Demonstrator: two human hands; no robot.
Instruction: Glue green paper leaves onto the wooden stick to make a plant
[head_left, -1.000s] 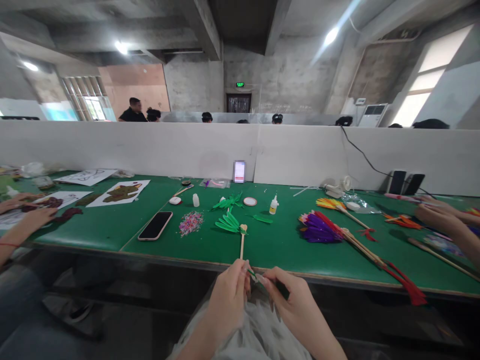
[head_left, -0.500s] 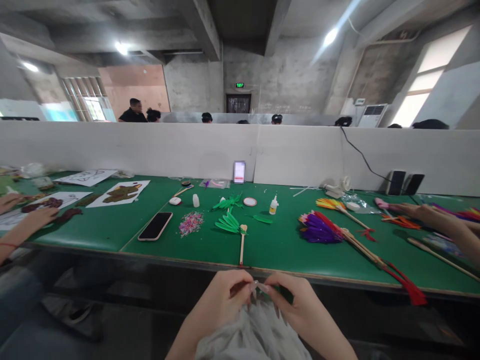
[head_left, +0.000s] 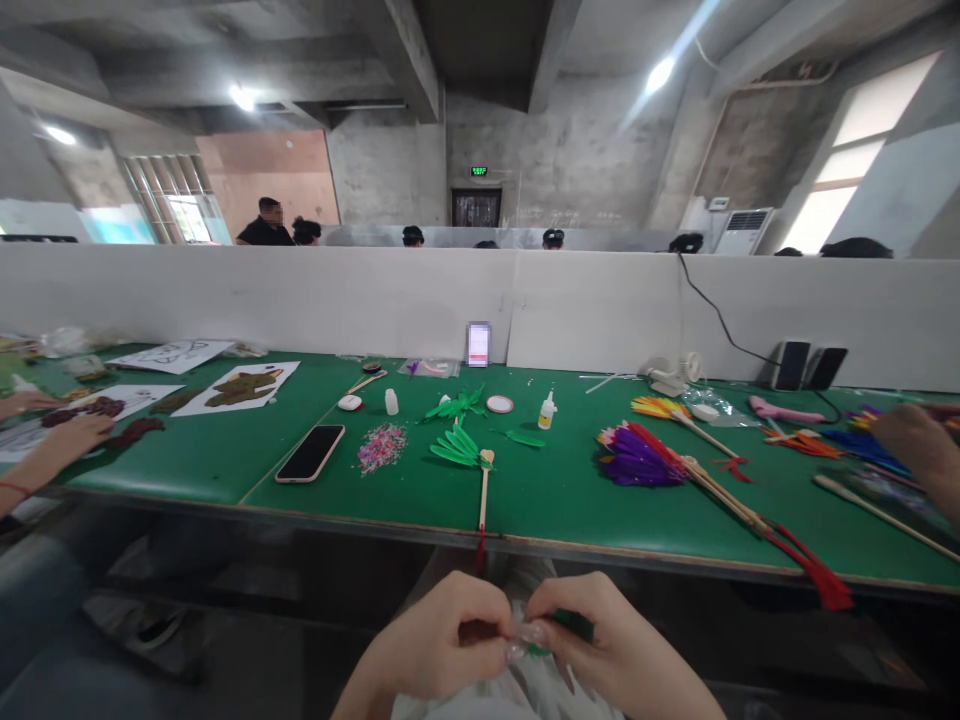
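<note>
Over my lap, just below the table edge, my left hand (head_left: 450,640) and my right hand (head_left: 596,635) meet at the fingertips, both pinched closed. A green feather (head_left: 574,622) shows in part within my right hand's grip. Shiny, clear-looking bits show where the fingertips meet; what my left fingers pinch is hidden. Beyond my hands lies a wooden stick (head_left: 484,500) with a heart-shaped top, a red tassel and a fan of green feathers (head_left: 456,447). Further back are a green feather pile (head_left: 459,403), a single green feather (head_left: 525,439) and a glue bottle (head_left: 547,411).
To the left lie a phone (head_left: 311,453), colourful sequins (head_left: 382,448) and a small white bottle (head_left: 391,402). Purple feather fans (head_left: 641,458) on sticks lie right. Co-workers' hands work at the far left (head_left: 79,437) and far right (head_left: 919,450). A white partition (head_left: 300,295) stands behind.
My hands have come lower and closer to me, still pinched together. The co-worker's hand on the right has moved right, off the pink object.
</note>
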